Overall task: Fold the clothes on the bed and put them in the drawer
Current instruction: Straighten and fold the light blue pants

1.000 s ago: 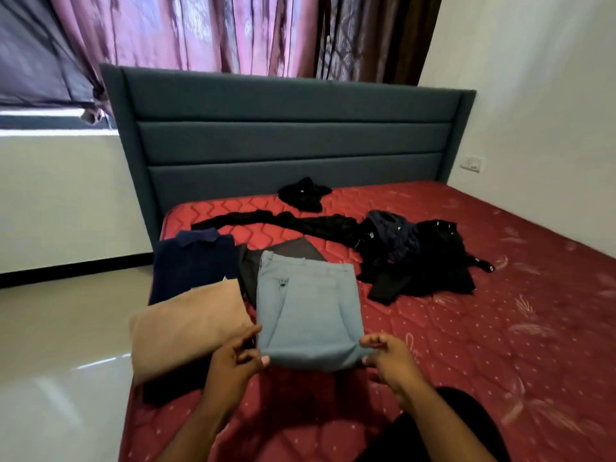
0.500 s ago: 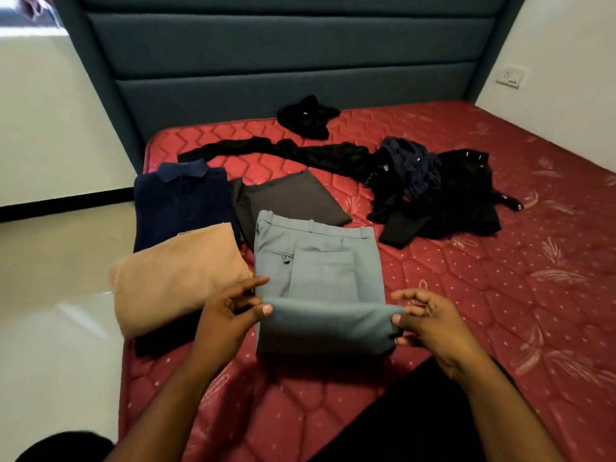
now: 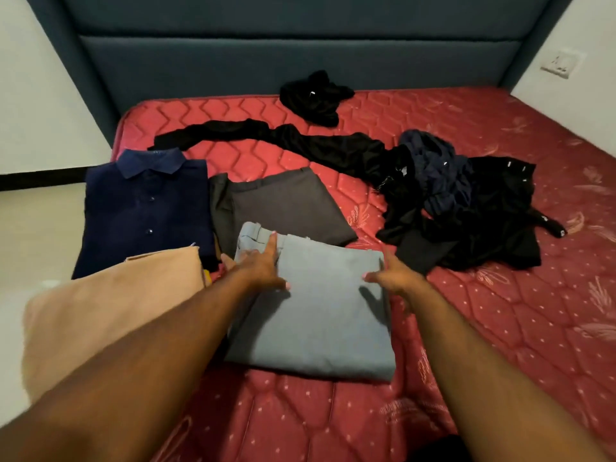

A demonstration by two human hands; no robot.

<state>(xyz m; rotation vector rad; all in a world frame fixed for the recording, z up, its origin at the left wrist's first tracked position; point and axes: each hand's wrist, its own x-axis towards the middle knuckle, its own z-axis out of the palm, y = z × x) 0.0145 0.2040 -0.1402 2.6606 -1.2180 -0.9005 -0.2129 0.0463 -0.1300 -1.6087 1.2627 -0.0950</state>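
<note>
- Where the red mattress [image 3: 483,328] nears its front edge, the folded grey-blue trousers [image 3: 326,315] lie flat, waistband end poking out at the far left corner.
- The trousers' lower layers are hidden under the top fold; the left forearm covers their near left corner.
- The left hand [image 3: 263,266] presses flat on the far left part, fingers straight, forefinger reaching the waistband.
- The right hand [image 3: 395,273] rests on the far right edge, fingers extended; its fingertips are hard to make out.
- Just behind lie folded dark grey trousers [image 3: 286,205]; left of them a navy shirt [image 3: 146,208] and a tan garment [image 3: 110,308], partly cut off by the arm.
- Unfolded black clothes [image 3: 466,208] sit heaped to the right, individual pieces indistinguishable.
</note>
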